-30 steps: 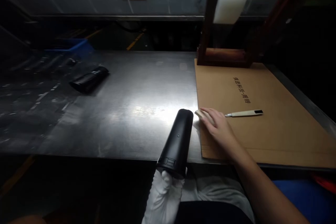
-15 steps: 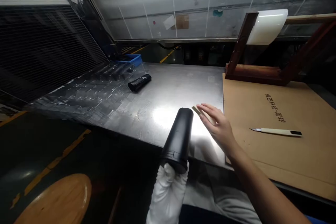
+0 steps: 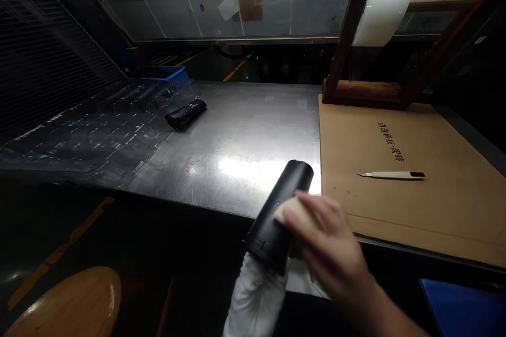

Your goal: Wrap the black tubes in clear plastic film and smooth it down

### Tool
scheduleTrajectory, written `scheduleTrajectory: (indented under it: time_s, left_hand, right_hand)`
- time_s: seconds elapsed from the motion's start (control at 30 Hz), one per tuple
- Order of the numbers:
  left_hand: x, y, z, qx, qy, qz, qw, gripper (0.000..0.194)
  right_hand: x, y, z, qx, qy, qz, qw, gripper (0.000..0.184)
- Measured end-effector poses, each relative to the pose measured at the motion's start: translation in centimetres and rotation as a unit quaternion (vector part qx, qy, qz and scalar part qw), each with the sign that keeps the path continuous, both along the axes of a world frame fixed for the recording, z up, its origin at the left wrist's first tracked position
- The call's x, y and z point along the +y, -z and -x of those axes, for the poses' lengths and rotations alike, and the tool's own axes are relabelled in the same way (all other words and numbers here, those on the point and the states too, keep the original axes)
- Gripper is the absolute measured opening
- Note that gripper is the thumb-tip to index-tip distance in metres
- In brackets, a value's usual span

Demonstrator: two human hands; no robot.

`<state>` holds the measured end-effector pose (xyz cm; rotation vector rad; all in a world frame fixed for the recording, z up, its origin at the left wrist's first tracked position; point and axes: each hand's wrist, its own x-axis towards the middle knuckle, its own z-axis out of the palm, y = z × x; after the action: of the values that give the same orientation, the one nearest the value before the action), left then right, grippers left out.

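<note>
Black tube [image 3: 279, 217] held tilted at the counter's [image 3: 233, 137] front edge in gloved left hand [image 3: 256, 297] — fingers closed round its base. Right hand [image 3: 326, 245]: fingers [image 3: 312, 209] curled narrow on pale pad [image 3: 288, 209], pad pressed against tube. Craft knife [image 3: 390, 174] lies on cardboard [image 3: 399, 216].

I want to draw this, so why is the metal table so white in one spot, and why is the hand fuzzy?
In the head view, light bounces off the shiny steel tabletop as white glare; the right hand looks soft and blurry, perhaps from sitting close to the camera; the floor stays dark.
</note>
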<state>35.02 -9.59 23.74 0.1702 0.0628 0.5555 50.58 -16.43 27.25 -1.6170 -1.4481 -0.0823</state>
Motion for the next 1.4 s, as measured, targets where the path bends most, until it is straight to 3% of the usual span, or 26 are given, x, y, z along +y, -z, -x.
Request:
scheduleTrajectory:
  time_s: [0.07,0.13,0.23,0.37,0.4,0.53,0.67,0.73,0.83,1.0,1.07,1.13,1.2,1.4]
  left_hand:
    - [0.0,-0.3,0.0,-0.008,0.034,0.039,0.999,0.038]
    - [0.0,-0.5,0.0,-0.019,0.064,0.084,0.994,0.043]
    - [0.2,-0.6,-0.2,-0.017,0.082,0.146,0.986,0.033]
    - [0.5,-0.8,-0.6,0.039,0.082,0.174,0.981,0.027]
    - [0.6,-0.8,-0.6,0.037,0.076,0.174,0.981,0.03]
    - [0.6,-0.6,-0.7,-0.004,0.064,0.202,0.977,0.042]
    - [0.7,-0.1,-0.5,0.046,0.071,0.215,0.973,0.023]
    - [0.7,0.1,-0.4,0.029,0.054,0.209,0.976,0.03]
    - [0.6,0.0,-0.4,-0.006,0.039,0.191,0.981,0.045]
    - [1.1,-0.1,-0.2,0.05,0.028,0.182,0.982,0.031]
    - [1.5,-0.4,-0.2,0.041,-0.003,0.186,0.982,0.041]
    - [2.0,-1.1,-0.4,0.027,-0.035,0.19,0.981,0.05]
    - [2.7,-2.0,-1.0,0.031,-0.06,0.188,0.98,0.053]
    - [5.3,-3.7,-4.0,0.073,-0.133,0.176,0.973,0.051]
  right_hand:
    - [0.0,0.2,0.5,-0.01,-0.031,-0.002,0.999,0.05]
    - [0.3,0.5,0.6,-0.001,0.018,-0.008,1.0,0.051]
    - [0.8,0.9,0.7,0.019,0.088,-0.008,0.996,0.052]
    - [0.9,1.1,1.7,-0.006,-0.01,-0.007,1.0,0.052]
    - [1.0,1.1,1.7,-0.008,-0.004,-0.007,1.0,0.052]
    - [1.5,1.3,1.4,0.009,0.107,0.016,0.994,0.054]
    - [1.2,1.6,2.1,-0.011,0.008,0.011,1.0,0.051]
    - [1.2,1.5,2.0,-0.009,0.016,0.006,1.0,0.051]
    - [1.3,1.3,1.8,0.025,0.101,0.006,0.995,0.054]
    - [1.5,2.1,2.4,0.014,0.029,-0.017,0.999,0.051]
    - [1.9,2.8,1.0,0.056,0.085,-0.018,0.995,0.048]
    - [2.1,3.5,-1.3,0.151,0.176,0.006,0.973,0.04]
    - [1.7,4.0,-3.3,0.21,0.211,0.028,0.954,0.033]
    - [-1.6,5.6,-3.7,0.234,0.175,0.12,0.949,0.028]
